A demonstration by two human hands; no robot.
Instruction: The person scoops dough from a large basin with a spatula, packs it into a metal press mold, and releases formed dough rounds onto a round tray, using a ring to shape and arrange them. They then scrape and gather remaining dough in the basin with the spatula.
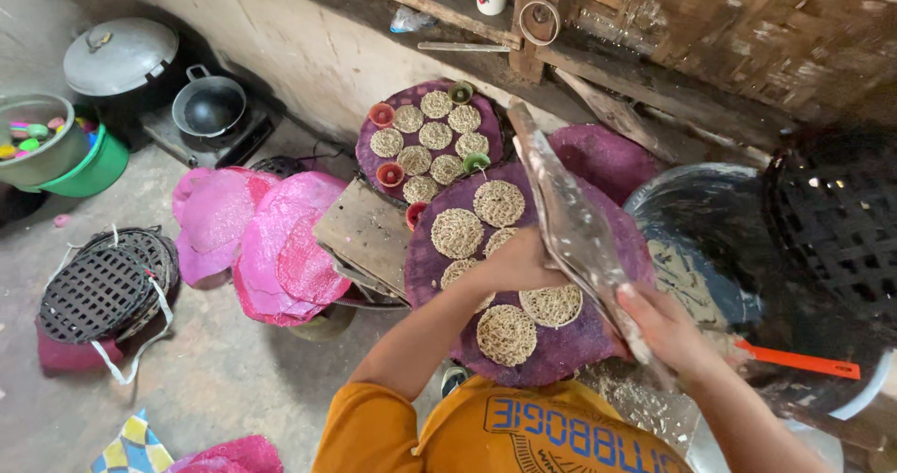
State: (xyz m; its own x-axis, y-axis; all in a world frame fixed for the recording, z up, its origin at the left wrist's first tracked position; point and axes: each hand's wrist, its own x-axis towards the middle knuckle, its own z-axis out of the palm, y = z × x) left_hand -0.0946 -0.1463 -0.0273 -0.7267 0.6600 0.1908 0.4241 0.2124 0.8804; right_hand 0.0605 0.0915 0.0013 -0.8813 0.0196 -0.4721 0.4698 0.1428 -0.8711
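A person in an orange shirt works noodle nests onto a round purple mat (pixel 570 342), the left hand (pixel 509 266) lying flat and loosely curled on the mat among the noodle nests (pixel 505 334), gripping nothing that can be made out, while the right hand (pixel 665 325) is closed round the lower end of a long, flat metal tray (pixel 570 225) tilted across the mat's right side. About six pale, woven nests already sit on this mat, with bare purple patches left toward its right edge, so the mat looks partly filled. Beyond the mat, a second purple mat (pixel 428 137) carries roughly nine nests and several small coloured cups (pixel 390 174), and appears complete. To the mat's left, a heap of pink mats (pixel 266 235) lies unused on the floor; to its right stands a large basin (pixel 696 249).
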